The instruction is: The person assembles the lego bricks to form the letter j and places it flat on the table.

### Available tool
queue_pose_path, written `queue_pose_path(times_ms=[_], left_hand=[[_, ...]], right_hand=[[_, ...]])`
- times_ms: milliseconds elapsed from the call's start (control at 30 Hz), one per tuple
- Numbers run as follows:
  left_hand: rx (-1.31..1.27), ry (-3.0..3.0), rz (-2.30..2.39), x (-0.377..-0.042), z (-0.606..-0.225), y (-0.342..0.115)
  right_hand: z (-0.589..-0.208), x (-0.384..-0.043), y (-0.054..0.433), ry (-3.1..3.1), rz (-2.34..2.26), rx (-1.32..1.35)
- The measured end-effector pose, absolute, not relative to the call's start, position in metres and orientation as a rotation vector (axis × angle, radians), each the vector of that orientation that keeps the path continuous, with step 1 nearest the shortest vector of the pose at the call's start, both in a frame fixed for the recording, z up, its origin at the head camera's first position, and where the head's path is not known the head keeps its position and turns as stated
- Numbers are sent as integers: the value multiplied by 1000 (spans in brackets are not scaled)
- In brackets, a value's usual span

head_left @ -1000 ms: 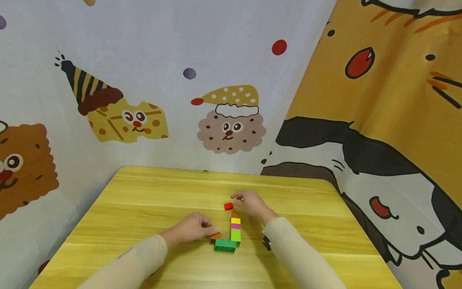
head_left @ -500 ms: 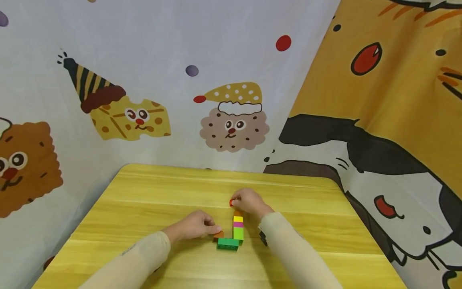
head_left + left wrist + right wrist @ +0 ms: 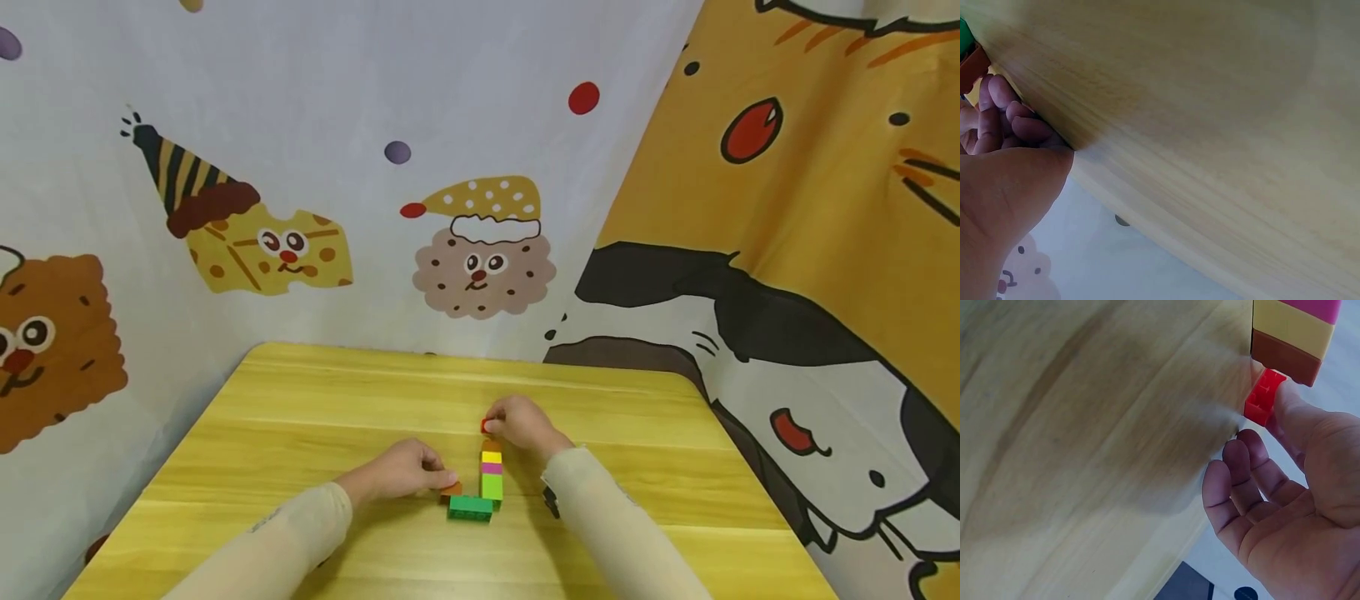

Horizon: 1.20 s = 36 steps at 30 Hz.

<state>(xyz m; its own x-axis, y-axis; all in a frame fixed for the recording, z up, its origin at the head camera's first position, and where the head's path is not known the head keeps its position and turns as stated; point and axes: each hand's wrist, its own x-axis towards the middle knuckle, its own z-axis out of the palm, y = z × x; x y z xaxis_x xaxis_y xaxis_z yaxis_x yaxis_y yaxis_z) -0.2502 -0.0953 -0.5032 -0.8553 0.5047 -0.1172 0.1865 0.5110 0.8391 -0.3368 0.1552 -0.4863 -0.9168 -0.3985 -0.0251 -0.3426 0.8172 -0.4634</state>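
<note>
My right hand (image 3: 521, 423) pinches a small red toy brick (image 3: 485, 426) between thumb and finger, just beyond the far end of a brick row. In the right wrist view the red brick (image 3: 1264, 398) shows its hollow underside, beside a brown brick (image 3: 1285, 357). The row runs from that brown brick through yellow (image 3: 492, 457) and magenta (image 3: 492, 468) to light green (image 3: 492, 488). A dark green brick (image 3: 470, 508) lies crosswise at its near end. My left hand (image 3: 405, 468) holds another brown brick (image 3: 452, 492) at the green brick's left end; fingers partly hide it.
Everything sits on a wood-grain table (image 3: 330, 392). Behind it hangs a white cloth (image 3: 300, 167) printed with cartoon food, with an orange cartoon animal print at the right. A dark object (image 3: 551, 502) shows by the right sleeve.
My right hand has closed its fingertips on the red brick, which has shifted slightly right towards the row's far end. My left hand stays at the brown brick.
</note>
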Motion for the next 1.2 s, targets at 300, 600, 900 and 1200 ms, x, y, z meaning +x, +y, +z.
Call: queue_pose_path(times_ms=[300, 600, 900, 1200], left_hand=[[547, 2411, 1277, -250, -506, -95], [542, 2424, 1257, -249, -508, -96], [545, 2434, 1245, -250, -509, -95], [547, 2457, 1237, -248, -509, -94]], right_hand=[[-490, -337, 158, 2898, -668, -608], [-493, -337, 173, 2877, -729, -558], [-499, -331, 195, 2918, -770, -490], [-507, -317, 224, 2976, -768, -489]])
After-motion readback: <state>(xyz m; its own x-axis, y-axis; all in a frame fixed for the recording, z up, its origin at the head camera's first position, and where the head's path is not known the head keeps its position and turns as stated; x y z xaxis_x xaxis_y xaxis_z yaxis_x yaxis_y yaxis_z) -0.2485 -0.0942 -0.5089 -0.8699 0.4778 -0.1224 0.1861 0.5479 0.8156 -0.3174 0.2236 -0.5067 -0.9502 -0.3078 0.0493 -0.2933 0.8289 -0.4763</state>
